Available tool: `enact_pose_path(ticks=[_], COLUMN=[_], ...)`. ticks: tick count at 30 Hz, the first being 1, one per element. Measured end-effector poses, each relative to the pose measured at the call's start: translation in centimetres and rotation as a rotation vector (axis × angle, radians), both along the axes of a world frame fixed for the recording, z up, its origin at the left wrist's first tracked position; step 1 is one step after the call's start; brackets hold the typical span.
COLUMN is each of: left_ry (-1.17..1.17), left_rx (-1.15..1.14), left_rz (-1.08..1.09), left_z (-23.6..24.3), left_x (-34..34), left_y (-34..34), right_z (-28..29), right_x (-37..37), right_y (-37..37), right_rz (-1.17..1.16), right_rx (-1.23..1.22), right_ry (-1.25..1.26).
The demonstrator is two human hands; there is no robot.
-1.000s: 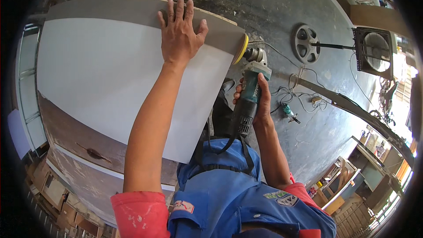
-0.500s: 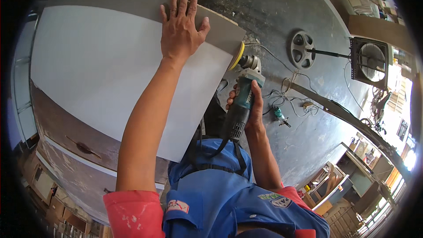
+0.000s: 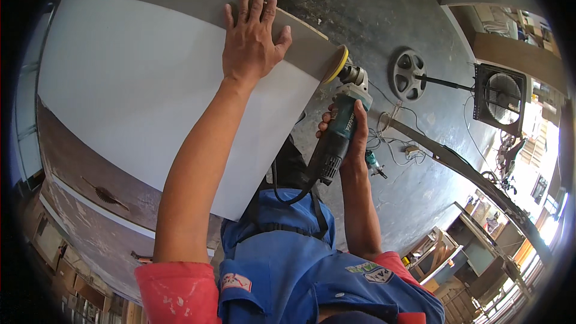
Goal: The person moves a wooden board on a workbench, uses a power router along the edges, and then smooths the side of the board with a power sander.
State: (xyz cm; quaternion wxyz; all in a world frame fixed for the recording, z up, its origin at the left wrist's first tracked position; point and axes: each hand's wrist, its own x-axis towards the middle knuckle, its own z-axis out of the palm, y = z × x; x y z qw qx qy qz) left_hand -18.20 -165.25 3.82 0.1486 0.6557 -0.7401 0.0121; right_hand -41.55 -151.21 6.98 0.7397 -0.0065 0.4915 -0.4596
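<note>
My left hand (image 3: 255, 51) lies flat with spread fingers over the grey strip (image 3: 180, 0) along the far side of a large white panel (image 3: 150, 84), fingertips at the strip's far edge. In my right hand (image 3: 358, 135) is a teal and black angle grinder (image 3: 343, 114), gripped round its body. Its yellow-backed disc (image 3: 342, 63) stands tilted at the right end of the grey strip, near the far corner. Whether the disc touches the edge, or spins, I cannot tell. The grinder's black cord loops down by my blue apron (image 3: 288, 264).
Beneath the panel is a brown worktable (image 3: 78, 150) bearing a toothed dark blade (image 3: 108, 197). On the floor to the right are a second teal power tool (image 3: 373, 162), tangled cords, and a fan (image 3: 503, 96) on a round base (image 3: 410, 75). Wooden pieces (image 3: 435, 252) stand lower right.
The grinder and my right hand have shifted right and slightly away from me, bringing the disc closer to the panel's far corner. My left hand stays flat on the strip.
</note>
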Motion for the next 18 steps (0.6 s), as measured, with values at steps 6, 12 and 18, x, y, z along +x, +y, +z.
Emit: enact_pose_path(ticks=[6,12,18], left_ry=[0.027,0.025,0.013], left_rx=[-0.026,-0.028,-0.033], left_rz=[-0.005,-0.012,-0.067], left_z=[-0.3,-0.2,-0.2], left_x=[0.0,-0.4,-0.4], left_y=[-0.1,-0.2,-0.5], right_z=[0.1,-0.2,-0.7], right_x=[0.0,1.3,2.5], right_y=[0.2,3.6,7.2], right_rz=[-0.013,-0.008,-0.097], right_rx=[0.013,0.03,0.181], right_ry=[0.001,-0.013,-0.102])
